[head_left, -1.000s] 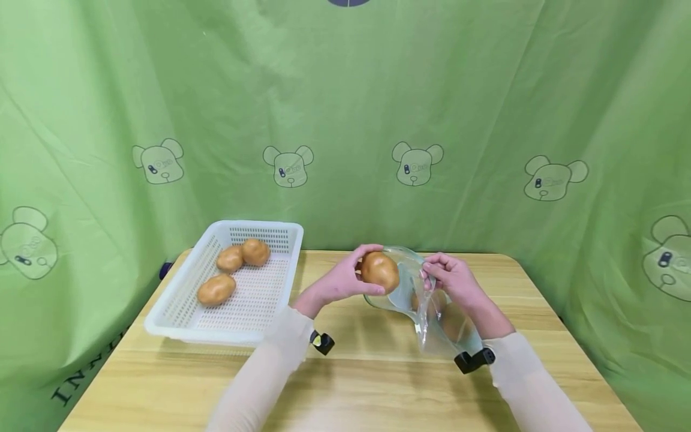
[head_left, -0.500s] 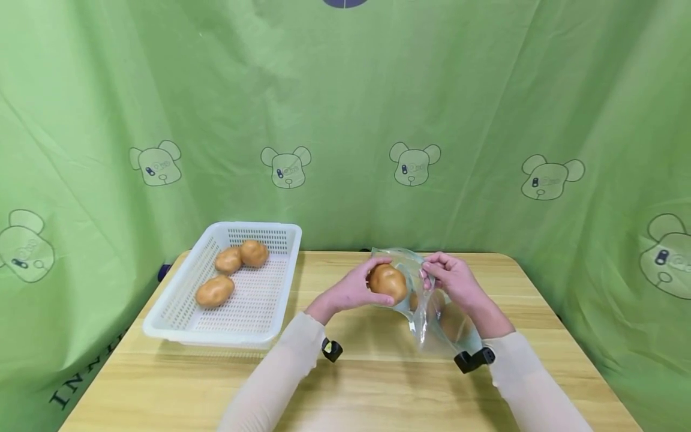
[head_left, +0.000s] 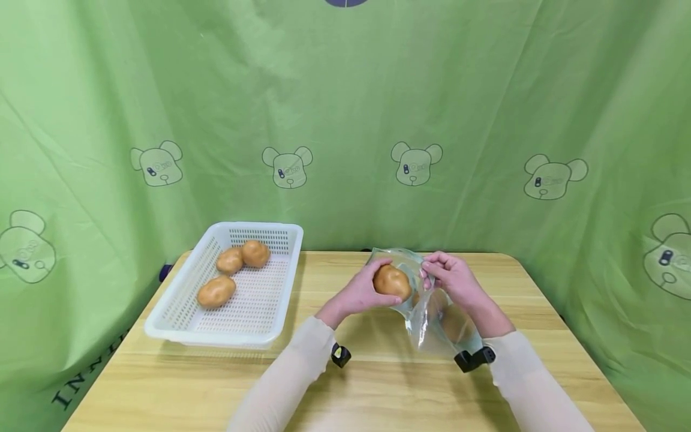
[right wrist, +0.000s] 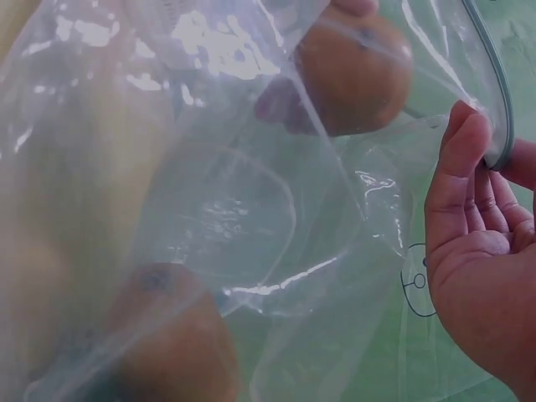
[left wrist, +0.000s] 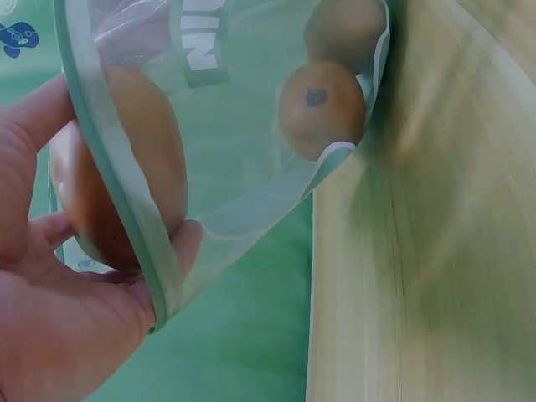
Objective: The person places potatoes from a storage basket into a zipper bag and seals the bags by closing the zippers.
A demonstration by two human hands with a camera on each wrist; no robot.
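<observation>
My left hand (head_left: 357,294) grips a smooth brown potato (head_left: 392,283), thumb on the near side and fingers on the far side. In the left wrist view part of this potato (left wrist: 151,159) is behind the clear plastic of a zip bag (left wrist: 243,188), inside its green-edged mouth. My right hand (head_left: 456,281) pinches the bag's rim between thumb and fingers, as the right wrist view of that hand (right wrist: 486,276) shows. Deeper in the bag lie two more potatoes (left wrist: 322,109), seen blurred through the plastic.
To the left, a white perforated basket (head_left: 254,303) holds three potatoes (head_left: 217,292) on the wooden table (head_left: 372,384). A green curtain (head_left: 345,90) with bear-head prints hangs behind and at both sides. Each wrist carries a small black camera (head_left: 340,355).
My left hand has moved right and slightly toward me, carrying the potato into the bag's mouth. My right hand keeps its pinch on the rim in nearly the same place.
</observation>
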